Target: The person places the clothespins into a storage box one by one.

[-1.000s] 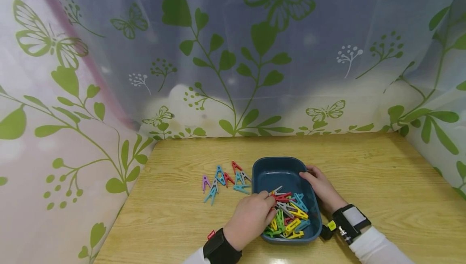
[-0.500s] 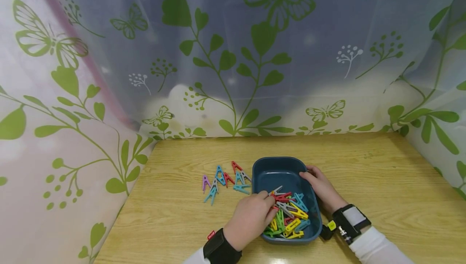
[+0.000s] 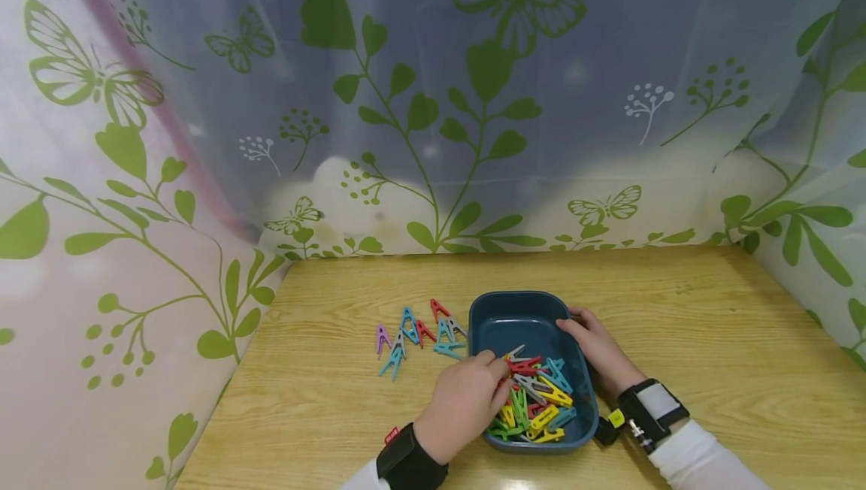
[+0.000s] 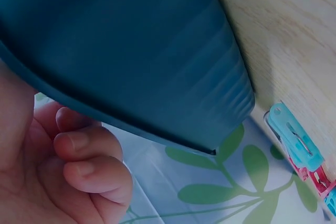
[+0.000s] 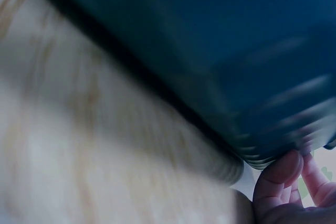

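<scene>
A dark blue plastic bin stands on the wooden table, with mixed clothespins heaped in its near half. Over its left rim reaches my left hand, fingertips down among the pins beside a red clothespin. In the left wrist view several fingers of that hand are curled outside the bin wall; the thumb and index tips are hidden, so any pin between them cannot be made out. My right hand grips the bin's right rim, thumb over the edge and fingers along the outer side.
Left of the bin, several loose clothespins lie on the table, among them a purple one and a light blue one. A patterned curtain hangs behind the table and along both sides.
My left hand has shifted very slightly to the left, its fingertips still among the pins. The right hand, the bin and the loose clothespins stay put.
</scene>
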Demonstrator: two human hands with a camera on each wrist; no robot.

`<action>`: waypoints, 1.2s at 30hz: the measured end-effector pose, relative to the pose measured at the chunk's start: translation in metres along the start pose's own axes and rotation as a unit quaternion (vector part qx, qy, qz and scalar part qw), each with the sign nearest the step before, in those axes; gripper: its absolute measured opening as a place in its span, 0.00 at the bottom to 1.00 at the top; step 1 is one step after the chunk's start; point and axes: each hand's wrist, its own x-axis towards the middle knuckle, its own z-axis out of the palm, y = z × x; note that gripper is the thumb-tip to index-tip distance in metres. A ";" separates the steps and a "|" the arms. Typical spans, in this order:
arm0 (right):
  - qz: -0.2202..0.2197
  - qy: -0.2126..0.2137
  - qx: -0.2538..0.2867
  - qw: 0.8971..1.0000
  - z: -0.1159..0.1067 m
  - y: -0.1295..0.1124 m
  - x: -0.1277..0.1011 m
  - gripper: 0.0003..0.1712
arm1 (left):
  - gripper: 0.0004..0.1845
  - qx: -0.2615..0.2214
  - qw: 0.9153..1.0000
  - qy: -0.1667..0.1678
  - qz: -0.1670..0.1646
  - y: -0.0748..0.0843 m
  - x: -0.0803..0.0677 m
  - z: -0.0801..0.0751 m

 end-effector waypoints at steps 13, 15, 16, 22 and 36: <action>-0.003 0.000 -0.003 1.000 0.000 -0.001 -0.002 0.39 | 0.06 -0.017 0.997 0.049 -0.063 -0.019 0.005 -0.011; -0.001 0.001 -0.002 1.000 0.000 0.000 -0.001 0.39 | 0.05 -0.023 0.995 0.059 -0.078 -0.025 0.006 -0.013; 0.000 0.001 -0.003 1.000 0.000 0.000 -0.001 0.39 | 0.05 -0.026 0.994 0.064 -0.085 -0.029 0.007 -0.015; 0.001 0.001 -0.004 1.000 0.000 0.001 -0.001 0.39 | 0.03 -0.039 0.989 0.074 -0.123 -0.046 0.008 -0.020; 0.001 0.006 -0.002 1.000 0.000 -0.001 -0.002 0.40 | 0.04 -0.003 0.993 -0.051 -0.102 -0.066 0.003 -0.004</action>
